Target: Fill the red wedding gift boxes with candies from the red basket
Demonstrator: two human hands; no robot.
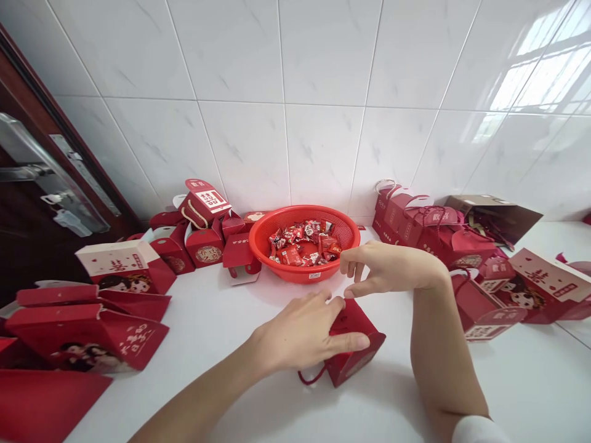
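Note:
A small red gift box with a dark red cord handle stands on the white table in front of me. My left hand spans the box's left side, thumb along the near upper edge and fingers at the far edge. Part of the box is hidden under that hand. Just above the box's far end, my right hand hangs with bent fingers and the thumb apart from them; nothing shows between them. Behind both hands sits a red plastic basket holding several red-wrapped sweets.
Several red gift boxes stand at the back left, with larger ones at the far left. More boxes crowd the right, beside an open brown carton. A tiled wall bounds the table; a dark door is at left.

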